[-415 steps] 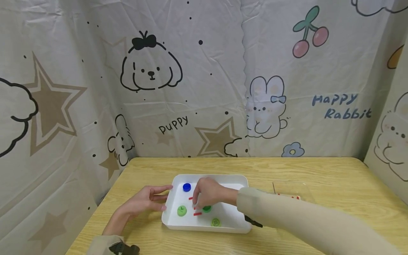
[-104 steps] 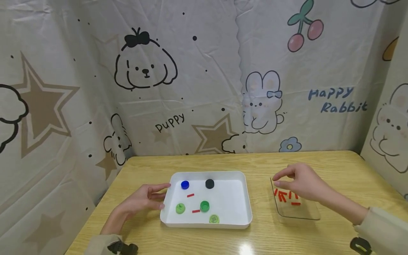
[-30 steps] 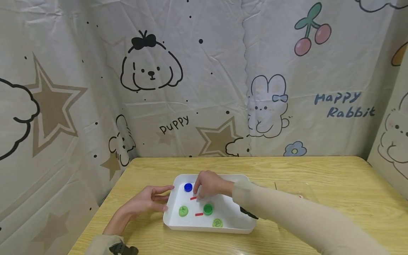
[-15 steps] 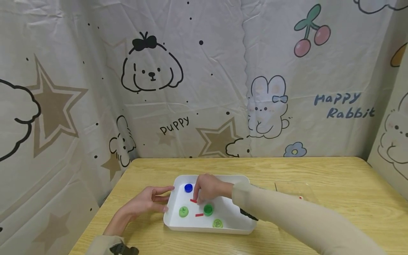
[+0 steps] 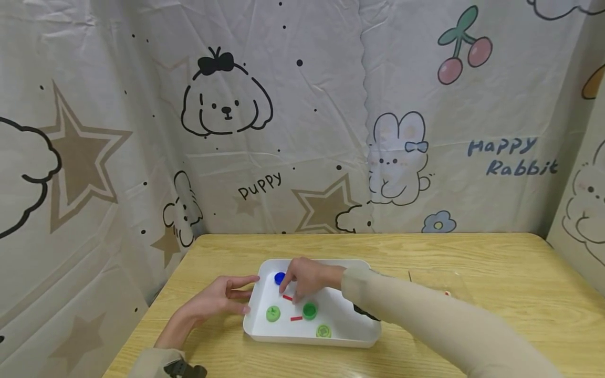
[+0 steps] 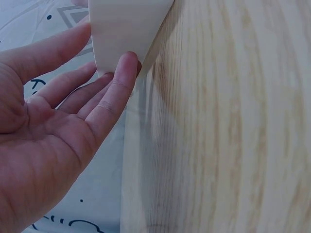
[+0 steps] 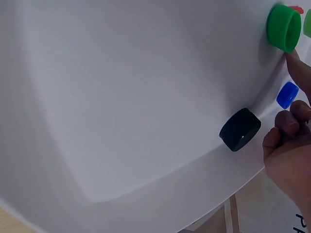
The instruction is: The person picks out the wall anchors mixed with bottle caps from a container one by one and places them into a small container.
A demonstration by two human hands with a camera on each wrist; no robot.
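My left hand (image 5: 215, 299) rests its extended fingers against the left wall of a white tray (image 5: 250, 315). In the left wrist view those fingertips (image 6: 127, 65) touch the outside of the wall near its corner. My right hand (image 5: 307, 275) is inside the tray, index finger and thumb spread at either end of a short red strip (image 5: 287, 297). In the right wrist view its other fingers (image 7: 286, 121) are curled and its thumb (image 7: 297, 68) passes by a green bottle cap (image 7: 284, 28). A second red strip (image 5: 295, 318) lies left of that cap.
A blue cap (image 5: 279, 278), partly hidden, and two pale green round pieces (image 5: 273, 314) also lie in the tray. A black cap (image 7: 240, 129) shows in the right wrist view. A clear container (image 5: 425, 277) stands right, mostly behind the right sleeve (image 5: 416, 304).
Over the last second the red strip by my right hand turns so its right end points nearer me. My index fingertip shifts left. Earlier, that hand was over the clear container. My left hand stays put.
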